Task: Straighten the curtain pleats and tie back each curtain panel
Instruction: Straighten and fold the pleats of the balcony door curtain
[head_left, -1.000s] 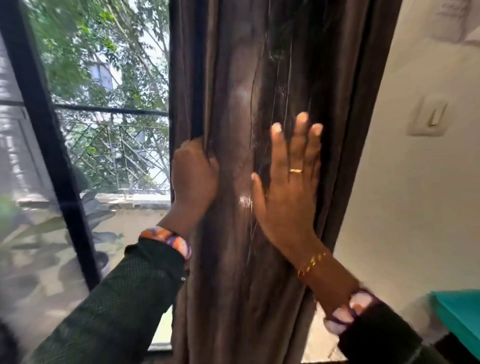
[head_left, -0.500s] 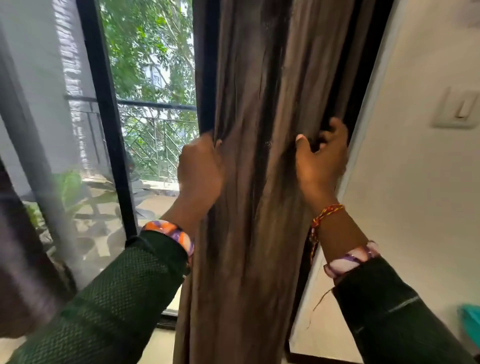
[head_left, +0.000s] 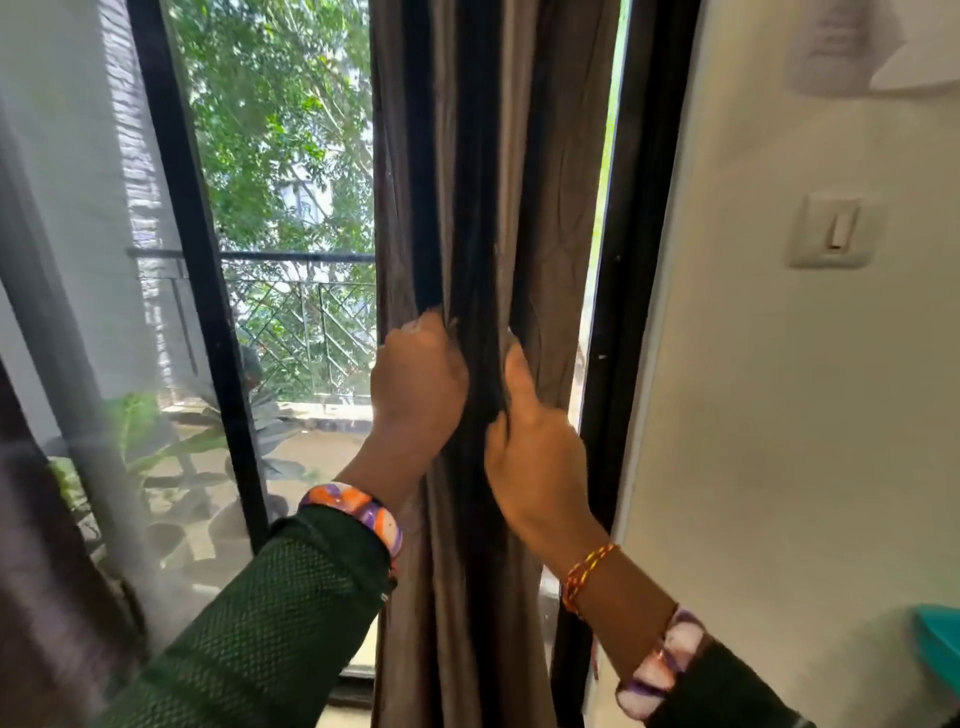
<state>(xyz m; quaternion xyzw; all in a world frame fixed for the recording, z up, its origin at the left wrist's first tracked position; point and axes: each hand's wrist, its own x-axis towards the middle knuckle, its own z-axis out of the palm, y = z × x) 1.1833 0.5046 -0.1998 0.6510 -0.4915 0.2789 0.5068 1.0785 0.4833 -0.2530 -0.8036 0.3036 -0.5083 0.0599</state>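
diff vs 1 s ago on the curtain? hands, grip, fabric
The right hand, flat on the brown pleated curtain a second ago, went to its right edge, then came back toward the middle and now grips a fold close beside the left hand. The panel is bunched narrower, so daylight shows along the black window frame. Unchanged: the left hand's grip.

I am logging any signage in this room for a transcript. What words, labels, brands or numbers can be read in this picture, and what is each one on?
No text can be read.
Paper sheet pinned on the wall, top right: faint marks, too blurred to read.
Wall switch: no marking shows.
Brown curtain and both sleeves: no lettering.
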